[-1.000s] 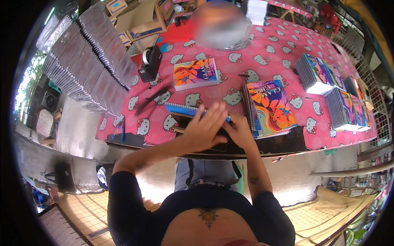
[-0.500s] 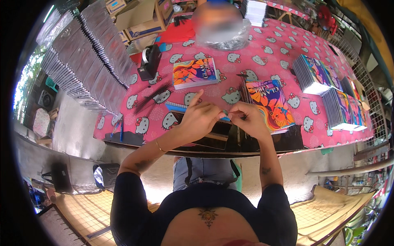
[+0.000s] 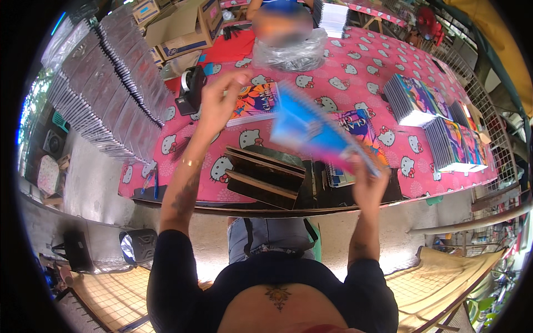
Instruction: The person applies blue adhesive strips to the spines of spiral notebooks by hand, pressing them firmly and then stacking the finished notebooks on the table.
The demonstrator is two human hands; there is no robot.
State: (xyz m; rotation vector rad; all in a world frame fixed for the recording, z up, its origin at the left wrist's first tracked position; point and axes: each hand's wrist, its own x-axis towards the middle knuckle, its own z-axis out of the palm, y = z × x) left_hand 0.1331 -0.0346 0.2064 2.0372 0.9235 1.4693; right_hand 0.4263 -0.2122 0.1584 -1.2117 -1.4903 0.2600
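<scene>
A blue spiral notebook (image 3: 302,125), smeared by motion, slants above the table. My right hand (image 3: 367,180) grips its lower right end. Under it lies a stack of colourful notebooks (image 3: 355,123), partly hidden. My left hand (image 3: 221,97) is raised between the black tape dispenser (image 3: 190,91) and another small stack of notebooks (image 3: 252,102); its fingers are loosely bent, with nothing seen in them. In front of me a dark wooden stand (image 3: 264,177) with slots sits at the table edge.
Tall stacks of spiral-bound books (image 3: 105,83) rise at the left. Several notebook piles (image 3: 413,100) stand at the right. Pens (image 3: 152,183) lie near the left front edge. Across the table (image 3: 355,53) are a person, clear plastic wrap (image 3: 291,53) and a cardboard box (image 3: 180,33).
My hands, close together at the stand before, have moved apart. The blue notebook has been lifted out of the stand, rightward with my right hand. My left hand has risen toward the tape dispenser.
</scene>
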